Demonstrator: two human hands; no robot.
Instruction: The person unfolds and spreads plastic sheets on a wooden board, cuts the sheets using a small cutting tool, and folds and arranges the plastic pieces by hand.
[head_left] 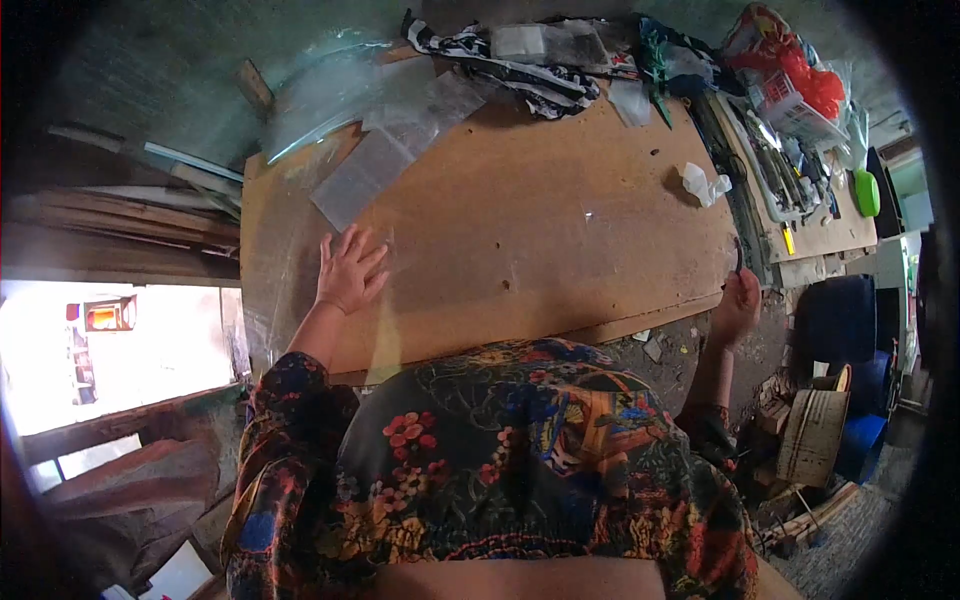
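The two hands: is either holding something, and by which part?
The right hand grips a thin dark object by its near end; the far end sticks out. The left hand is open.

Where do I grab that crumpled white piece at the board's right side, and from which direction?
Pinch the crumpled white piece at its bunched middle, coming from above on your near side; its raised folds should give fingertips something to close on. Your right hand is nearer but seems to hold something thin and dark, so free it first.

wooden board (560, 220), smooth, faintly glossy; clear plastic sheets (365, 178); floral cloth garment (510, 450); white crumpled tissue-like paper (703, 186).
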